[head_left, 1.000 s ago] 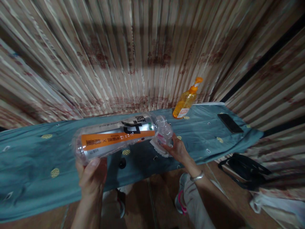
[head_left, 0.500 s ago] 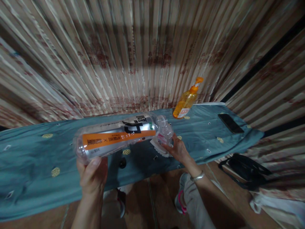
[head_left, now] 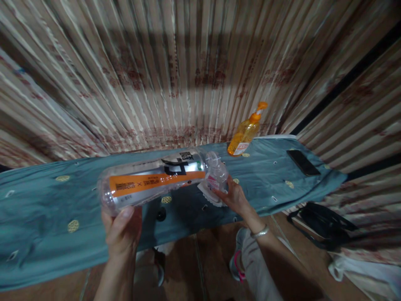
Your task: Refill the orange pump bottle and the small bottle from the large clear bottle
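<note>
My left hand [head_left: 122, 230] grips the base of a large clear plastic bottle [head_left: 150, 182] with an orange and silver label, held almost level above the table. Its neck points right, into the mouth of a small clear bottle [head_left: 217, 176]. My right hand [head_left: 233, 196] holds that small bottle upright on a white scalloped dish [head_left: 209, 195]. A small black cap [head_left: 161, 214] lies on the cloth below the large bottle.
A teal cloth [head_left: 46, 200] covers the long narrow table. An orange pump bottle [head_left: 246, 130] stands at the back right, with a black phone [head_left: 302, 162] beside it. A black bag [head_left: 322, 223] lies on the floor to the right. Striped curtains hang behind.
The large bottle's base has crept slightly right and down; both hands otherwise hold steady.
</note>
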Tool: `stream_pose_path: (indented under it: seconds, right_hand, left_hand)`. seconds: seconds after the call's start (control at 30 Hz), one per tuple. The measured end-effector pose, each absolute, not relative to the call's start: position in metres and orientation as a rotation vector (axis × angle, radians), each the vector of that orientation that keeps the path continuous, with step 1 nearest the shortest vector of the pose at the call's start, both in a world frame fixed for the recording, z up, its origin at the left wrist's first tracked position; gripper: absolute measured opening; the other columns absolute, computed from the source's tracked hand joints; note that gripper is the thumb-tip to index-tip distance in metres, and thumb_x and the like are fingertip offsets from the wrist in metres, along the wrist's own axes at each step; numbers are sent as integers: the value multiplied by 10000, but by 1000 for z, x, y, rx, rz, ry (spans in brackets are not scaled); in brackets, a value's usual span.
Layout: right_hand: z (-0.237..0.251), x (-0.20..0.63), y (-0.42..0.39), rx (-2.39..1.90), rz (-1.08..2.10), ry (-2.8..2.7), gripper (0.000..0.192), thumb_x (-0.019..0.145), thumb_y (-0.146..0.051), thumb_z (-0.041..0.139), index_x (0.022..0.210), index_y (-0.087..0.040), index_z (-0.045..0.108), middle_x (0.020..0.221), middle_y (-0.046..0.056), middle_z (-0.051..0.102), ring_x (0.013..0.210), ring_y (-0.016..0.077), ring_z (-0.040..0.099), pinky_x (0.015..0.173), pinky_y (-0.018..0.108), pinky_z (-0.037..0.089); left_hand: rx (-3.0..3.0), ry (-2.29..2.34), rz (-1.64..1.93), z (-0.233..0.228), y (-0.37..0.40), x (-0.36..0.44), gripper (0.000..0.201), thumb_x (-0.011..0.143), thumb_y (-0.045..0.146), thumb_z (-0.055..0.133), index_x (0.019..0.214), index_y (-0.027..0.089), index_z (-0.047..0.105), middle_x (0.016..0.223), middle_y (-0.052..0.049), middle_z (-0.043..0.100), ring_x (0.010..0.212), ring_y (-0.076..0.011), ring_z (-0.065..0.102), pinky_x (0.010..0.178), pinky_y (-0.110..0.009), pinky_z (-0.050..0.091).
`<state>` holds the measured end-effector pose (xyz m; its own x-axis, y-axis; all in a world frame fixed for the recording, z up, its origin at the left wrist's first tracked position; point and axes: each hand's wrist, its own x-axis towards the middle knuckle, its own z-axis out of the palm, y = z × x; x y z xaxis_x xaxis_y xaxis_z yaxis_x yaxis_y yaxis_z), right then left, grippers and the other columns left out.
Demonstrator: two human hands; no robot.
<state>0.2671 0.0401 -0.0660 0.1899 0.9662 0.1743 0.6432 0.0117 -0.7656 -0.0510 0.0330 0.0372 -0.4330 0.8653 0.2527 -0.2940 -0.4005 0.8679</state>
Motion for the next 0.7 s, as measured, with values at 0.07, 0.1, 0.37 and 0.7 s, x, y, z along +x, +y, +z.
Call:
stream_pose_path:
  seconds: [0.07,0.1,0.37,0.7]
  right_hand:
    - [-66,268,40,-1717,535,-1534,598,889,-511,887,1375,-181,778,1144,172,936,1005,394,897,905,497,737]
    - [-66,268,40,-1717,532,-1535,596,889,-517,884,1366,-176,780,1146,177,936,1005,397,895,906,501,738]
    - [-66,268,40,-1707,512,-1540,634,913,-648,874,1325,-174,788,1121,186,927,988,409,887,889,524,741]
    - [-64,270,40,-1704,556,-1560,619,909,-529,866,1395,-156,776,1188,196,931,1054,401,895,930,498,730]
  left_hand:
    - [923,988,1924,39,33,-50,661,636,517,1042,1241,306,882,1278,-133,881,1252,-430,828,1123,-637,695]
    - [917,988,1923,40,33,-49,670,633,519,1050,1248,314,882,1282,-129,884,1263,-434,826,1129,-640,694]
    - [885,1007,1947,38,32,-49,615,608,524,1068,1156,302,898,1338,-122,885,1371,-446,797,1162,-620,688]
    - [892,956,1954,39,35,-48,608,577,542,1100,1090,276,911,1257,-120,899,1288,-414,821,1156,-599,702]
